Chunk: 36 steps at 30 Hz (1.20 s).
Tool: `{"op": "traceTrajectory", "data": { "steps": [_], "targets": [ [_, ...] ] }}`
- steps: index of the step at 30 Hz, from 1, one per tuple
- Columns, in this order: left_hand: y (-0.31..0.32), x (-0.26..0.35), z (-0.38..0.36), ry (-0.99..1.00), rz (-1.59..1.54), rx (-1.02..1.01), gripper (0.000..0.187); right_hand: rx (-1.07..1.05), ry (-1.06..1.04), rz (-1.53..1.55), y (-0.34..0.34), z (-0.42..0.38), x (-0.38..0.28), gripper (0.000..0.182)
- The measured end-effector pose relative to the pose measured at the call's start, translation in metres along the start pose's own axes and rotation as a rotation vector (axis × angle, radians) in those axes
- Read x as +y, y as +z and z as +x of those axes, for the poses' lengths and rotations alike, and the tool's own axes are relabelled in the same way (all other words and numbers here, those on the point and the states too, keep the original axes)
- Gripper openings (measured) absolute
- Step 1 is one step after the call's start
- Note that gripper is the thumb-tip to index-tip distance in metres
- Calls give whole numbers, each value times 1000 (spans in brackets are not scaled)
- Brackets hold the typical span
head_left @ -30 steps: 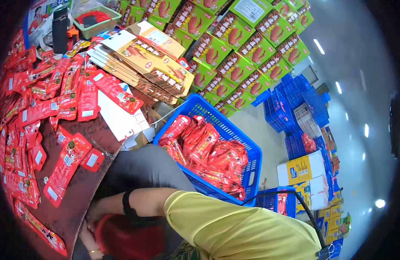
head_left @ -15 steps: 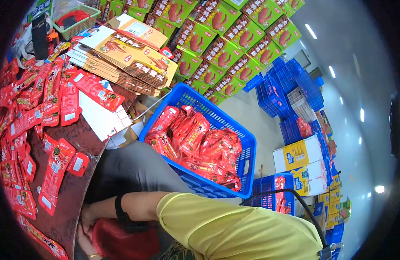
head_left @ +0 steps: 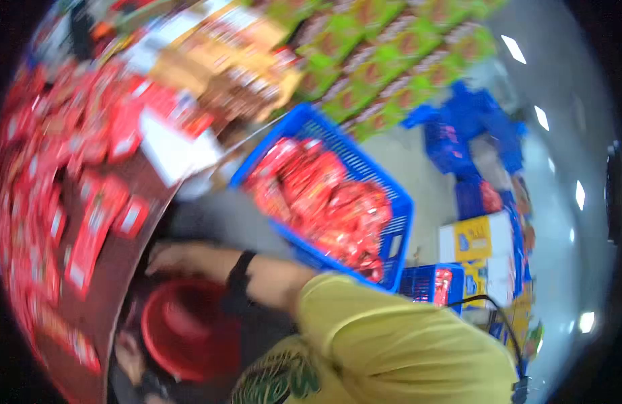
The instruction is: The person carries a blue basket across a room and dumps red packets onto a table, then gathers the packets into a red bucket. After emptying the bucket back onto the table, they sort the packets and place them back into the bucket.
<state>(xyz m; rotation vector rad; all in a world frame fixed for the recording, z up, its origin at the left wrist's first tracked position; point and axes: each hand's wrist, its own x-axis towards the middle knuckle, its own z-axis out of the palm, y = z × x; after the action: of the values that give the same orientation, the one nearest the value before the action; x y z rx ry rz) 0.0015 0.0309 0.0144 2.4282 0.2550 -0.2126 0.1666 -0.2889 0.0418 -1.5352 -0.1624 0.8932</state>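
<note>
A round red plastic thing (head_left: 190, 330), a tub or a stool top, sits below the table edge, between my two arms. My right hand (head_left: 171, 258) is at its upper side by the table edge, with a black band on the wrist. My left hand (head_left: 129, 357) is at its lower left side, close to the table edge. Both hands are smeared by motion, so their fingers and any grip cannot be made out. Red printed packets (head_left: 92, 232) lie on the brown table (head_left: 132, 269) nearest to my hands.
A blue crate (head_left: 402, 222) full of red packets stands beyond my right arm. Flat cartons (head_left: 223, 60) are stacked on the table's far part. Green boxes (head_left: 358, 60) are piled behind. More blue crates (head_left: 452, 135) and white-and-yellow cartons (head_left: 482, 246) stand further off.
My hands, close together at the table edge before, are now apart on either side of the red plastic thing, which shows more fully. The whole view has shifted and blurred.
</note>
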Motion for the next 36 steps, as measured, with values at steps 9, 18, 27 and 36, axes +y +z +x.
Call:
{"op": "traceTrajectory", "data": {
  "steps": [9, 18, 27, 36],
  "targets": [
    [-4, 69, -29, -243, -830, -72, 19, 434, 280, 12, -18, -18, -27, 24],
    [-16, 104, -33, 1, -78, 388, 35, 144, -176, -735, -9, -27, -38, 36],
    [-28, 122, -110, 268, 120, -202, 21, -398, -426, -1331, -34, -121, -52, 21],
    [-3, 125, -155, -432, -854, 264, 5, -234, -111, -675, -11, -137, -32, 10]
  ]
}}
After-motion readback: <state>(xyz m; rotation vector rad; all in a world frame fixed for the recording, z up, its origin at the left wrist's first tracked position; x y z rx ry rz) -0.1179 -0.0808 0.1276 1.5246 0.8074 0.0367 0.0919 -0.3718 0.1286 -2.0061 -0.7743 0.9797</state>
